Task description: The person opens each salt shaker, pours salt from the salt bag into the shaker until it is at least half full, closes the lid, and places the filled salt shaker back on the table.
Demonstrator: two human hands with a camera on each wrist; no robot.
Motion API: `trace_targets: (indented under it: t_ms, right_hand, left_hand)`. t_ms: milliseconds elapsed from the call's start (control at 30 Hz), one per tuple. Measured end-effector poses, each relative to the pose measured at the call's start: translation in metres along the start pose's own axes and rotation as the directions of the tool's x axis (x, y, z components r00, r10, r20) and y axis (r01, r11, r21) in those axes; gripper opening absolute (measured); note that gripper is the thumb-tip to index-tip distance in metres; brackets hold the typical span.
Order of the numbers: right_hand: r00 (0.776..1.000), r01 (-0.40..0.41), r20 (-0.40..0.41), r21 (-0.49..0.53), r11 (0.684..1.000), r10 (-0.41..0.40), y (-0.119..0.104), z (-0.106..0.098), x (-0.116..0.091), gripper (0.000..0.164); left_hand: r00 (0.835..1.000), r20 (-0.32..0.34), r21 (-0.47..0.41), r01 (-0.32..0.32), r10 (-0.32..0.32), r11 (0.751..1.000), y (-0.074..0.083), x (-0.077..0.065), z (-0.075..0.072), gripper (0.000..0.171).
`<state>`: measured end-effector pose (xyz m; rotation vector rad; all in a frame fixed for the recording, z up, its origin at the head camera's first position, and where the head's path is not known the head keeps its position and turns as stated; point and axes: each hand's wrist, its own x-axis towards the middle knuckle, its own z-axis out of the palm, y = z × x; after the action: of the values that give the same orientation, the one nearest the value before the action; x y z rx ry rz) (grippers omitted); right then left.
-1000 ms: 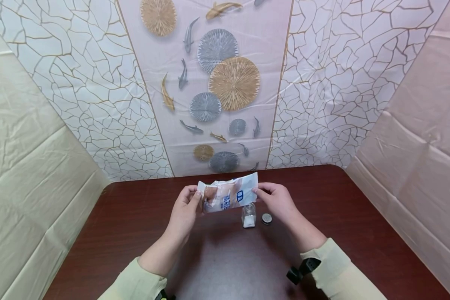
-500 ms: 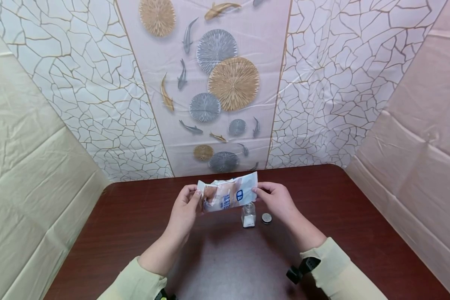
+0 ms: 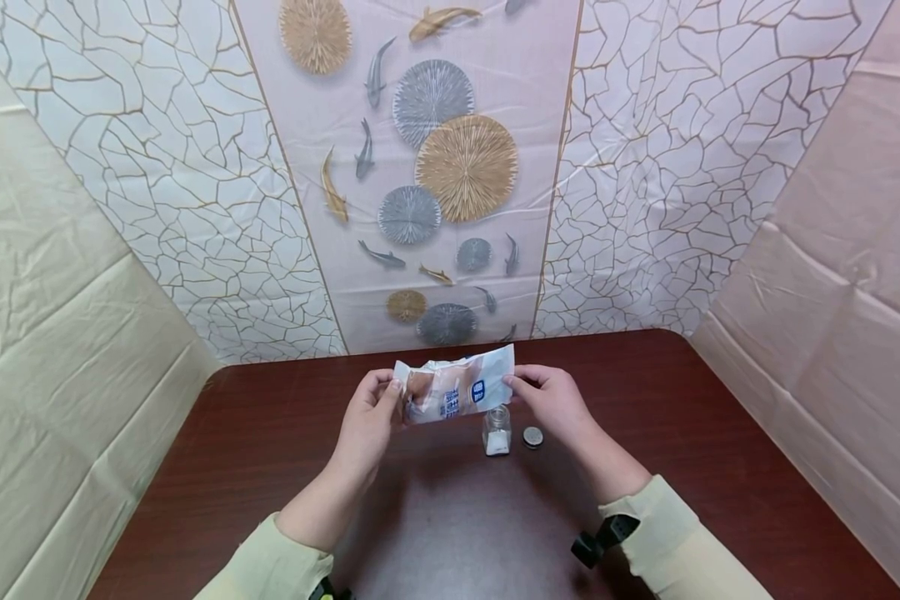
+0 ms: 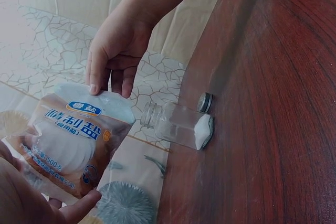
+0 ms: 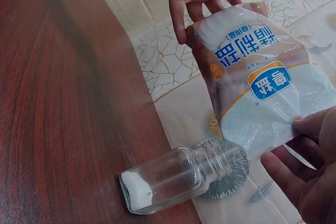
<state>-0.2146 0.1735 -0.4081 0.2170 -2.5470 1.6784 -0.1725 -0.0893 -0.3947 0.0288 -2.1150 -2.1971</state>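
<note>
A printed plastic bag of salt (image 3: 453, 389) is held sideways above the table between both hands. My left hand (image 3: 369, 417) grips its left end, thumb on the near face. At the other end, the pale top of the bag, my right hand (image 3: 558, 404) pinches the edge between thumb and fingers. Just below the bag's right part stands an uncapped glass jar (image 3: 497, 437) with white grains at its bottom; the right wrist view shows the bag's corner close by the jar's mouth (image 5: 218, 161). A small round lid (image 3: 533, 437) lies to the right of the jar.
The dark red-brown wooden table (image 3: 450, 517) reaches to a patterned cloth backdrop (image 3: 450, 275) behind. Beige cloth walls (image 3: 82, 333) flank it on both sides. A black strap device (image 3: 606, 540) sits on the right wrist.
</note>
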Motion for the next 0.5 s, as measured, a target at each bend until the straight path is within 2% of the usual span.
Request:
trace_targets:
  t_ms: [500]
  right_hand:
    - [1.0, 0.014, -0.001, 0.004, 1.0, -0.014, 0.0006, -0.0007, -0.0009, 0.022]
  left_hand:
    - [1.0, 0.0, -0.009, 0.002, -0.002, 1.0, 0.0001, 0.0005, 0.001, 0.019]
